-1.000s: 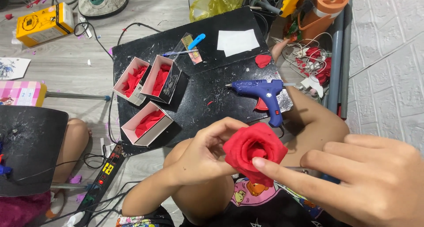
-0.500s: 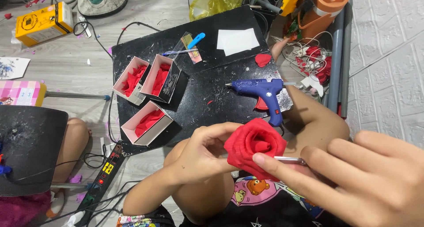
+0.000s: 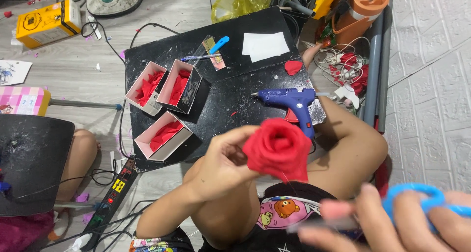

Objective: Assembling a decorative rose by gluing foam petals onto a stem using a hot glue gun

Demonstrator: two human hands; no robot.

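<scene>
The left hand (image 3: 223, 161) pinches the red fabric rose (image 3: 277, 148) from below, just in front of the blue glue gun (image 3: 292, 102). Right hand (image 3: 397, 222) is closed around blue-handled scissors (image 3: 422, 195). The rose looks light, soft, crushable; best held at its base.

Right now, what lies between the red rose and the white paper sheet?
In the head view, the blue glue gun lies on the black board, between rose and paper.
</scene>
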